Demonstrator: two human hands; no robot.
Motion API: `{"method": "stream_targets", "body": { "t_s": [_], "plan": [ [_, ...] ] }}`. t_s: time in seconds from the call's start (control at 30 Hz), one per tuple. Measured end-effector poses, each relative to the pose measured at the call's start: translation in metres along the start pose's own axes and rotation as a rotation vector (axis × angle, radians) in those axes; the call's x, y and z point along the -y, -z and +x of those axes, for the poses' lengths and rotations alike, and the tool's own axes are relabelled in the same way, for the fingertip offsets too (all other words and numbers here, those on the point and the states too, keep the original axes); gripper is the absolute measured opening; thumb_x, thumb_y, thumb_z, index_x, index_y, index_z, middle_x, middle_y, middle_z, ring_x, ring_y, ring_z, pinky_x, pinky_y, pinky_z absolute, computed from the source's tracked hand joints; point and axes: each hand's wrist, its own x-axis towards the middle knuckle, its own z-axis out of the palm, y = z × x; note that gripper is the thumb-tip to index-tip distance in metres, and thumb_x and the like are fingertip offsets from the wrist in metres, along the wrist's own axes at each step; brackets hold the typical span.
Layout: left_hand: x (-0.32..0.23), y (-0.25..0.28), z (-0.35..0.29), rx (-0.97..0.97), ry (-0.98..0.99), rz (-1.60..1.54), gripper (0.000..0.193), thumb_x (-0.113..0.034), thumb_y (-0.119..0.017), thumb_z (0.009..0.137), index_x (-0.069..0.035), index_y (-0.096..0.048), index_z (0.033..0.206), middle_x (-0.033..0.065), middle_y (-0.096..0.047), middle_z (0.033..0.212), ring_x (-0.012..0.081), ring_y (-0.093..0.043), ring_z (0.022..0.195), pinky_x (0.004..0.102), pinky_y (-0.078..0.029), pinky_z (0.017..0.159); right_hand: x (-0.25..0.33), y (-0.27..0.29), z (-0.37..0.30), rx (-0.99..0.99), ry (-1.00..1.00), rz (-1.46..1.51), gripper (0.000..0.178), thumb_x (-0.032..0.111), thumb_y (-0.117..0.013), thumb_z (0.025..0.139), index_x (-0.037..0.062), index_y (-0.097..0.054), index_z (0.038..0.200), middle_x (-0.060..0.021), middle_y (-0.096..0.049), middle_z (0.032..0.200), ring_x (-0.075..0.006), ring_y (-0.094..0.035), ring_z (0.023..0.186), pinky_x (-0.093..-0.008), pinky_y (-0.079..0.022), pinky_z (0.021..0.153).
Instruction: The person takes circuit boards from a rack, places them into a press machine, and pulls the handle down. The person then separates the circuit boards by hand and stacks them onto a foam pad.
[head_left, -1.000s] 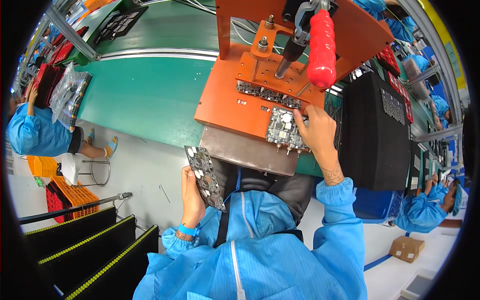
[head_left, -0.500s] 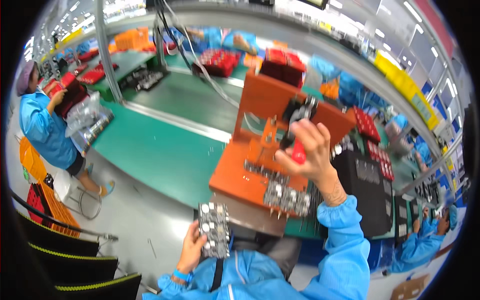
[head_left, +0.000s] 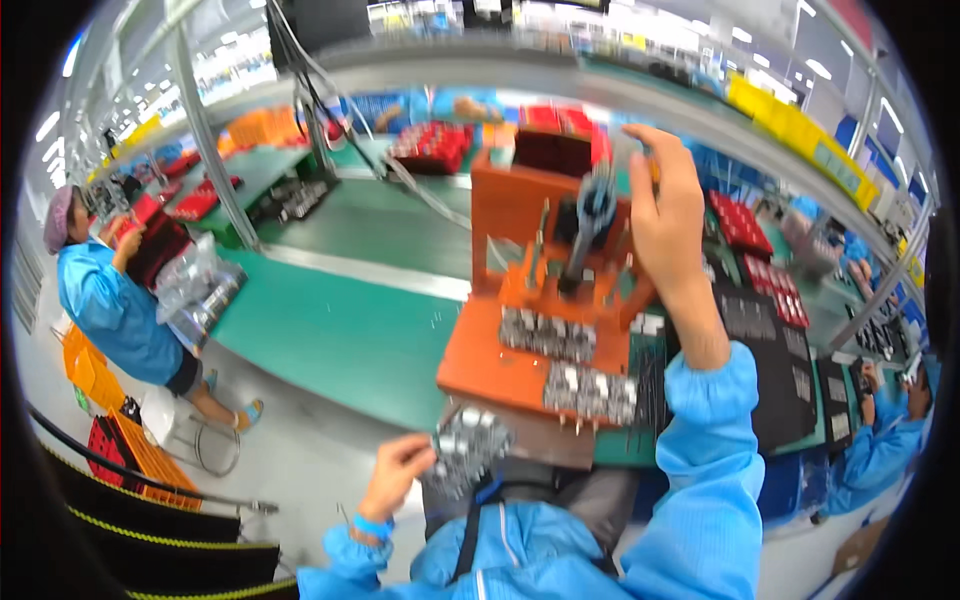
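Observation:
An orange press fixture (head_left: pixel 500 372) stands on the green bench in front of me. Two rows of grey metal parts (head_left: pixel 590 392) lie on its base plate. My right hand (head_left: pixel 668 225) is raised beside the fixture's upright and the dark press head (head_left: pixel 590 215), and appears closed around the lever handle, which the hand mostly hides. My left hand (head_left: pixel 395 480) is low near my lap and grips the edge of a grey board of metal parts (head_left: pixel 468 450).
Black trays (head_left: pixel 765 335) lie right of the fixture, and red trays sit beyond them. A green mat (head_left: pixel 340 320) covers the bench to the left. One co-worker in blue (head_left: pixel 110 300) stands far left and another (head_left: pixel 880 450) sits far right. Orange crates (head_left: pixel 140 462) rest on the floor.
My right hand left the parts on the base plate, took the red lever handle and rose with it. My view tilted up. The left hand kept the grey board.

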Motion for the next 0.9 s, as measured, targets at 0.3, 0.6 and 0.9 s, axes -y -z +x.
{"method": "stream_targets", "body": {
  "t_s": [0.3,0.6,0.9],
  "plan": [
    [-0.063,-0.042,0.102,0.540,0.146,0.239,0.029,-0.011,-0.064,0.090,0.004,-0.063,0.114,0.0054,-0.069,0.097,0.0093,-0.061,0.088,0.0247,-0.049,0.078,0.070,0.019,-0.206,1.105,0.252,0.061,0.072,0.040,-0.075,0.071,0.0161,-0.048,0.133,-0.0212,-0.042,0.137,-0.0352,-0.040,0.129,-0.0548,-0.030,0.106],
    [-0.043,-0.066,0.218,0.301,0.204,0.279,0.042,-0.028,-0.054,0.096,-0.001,-0.046,0.128,0.0126,-0.069,0.088,0.0095,-0.057,0.048,0.0212,-0.043,0.042,0.012,0.095,-0.231,0.949,-0.331,0.391,0.075,0.039,-0.073,0.073,0.0076,-0.048,0.137,-0.0248,-0.052,0.130,-0.0392,-0.055,0.115,-0.0403,-0.043,0.098],
    [-0.045,-0.097,0.181,0.192,0.126,0.115,0.032,-0.007,-0.050,0.094,0.002,-0.050,0.125,0.0111,-0.066,0.097,0.0131,-0.064,0.065,0.0222,-0.047,0.049,0.040,0.132,-0.294,0.060,-1.601,1.579,0.076,0.060,-0.029,0.095,0.0052,-0.026,0.147,-0.0325,-0.041,0.137,-0.0444,-0.051,0.118,-0.0578,-0.046,0.090]
  ]
}}
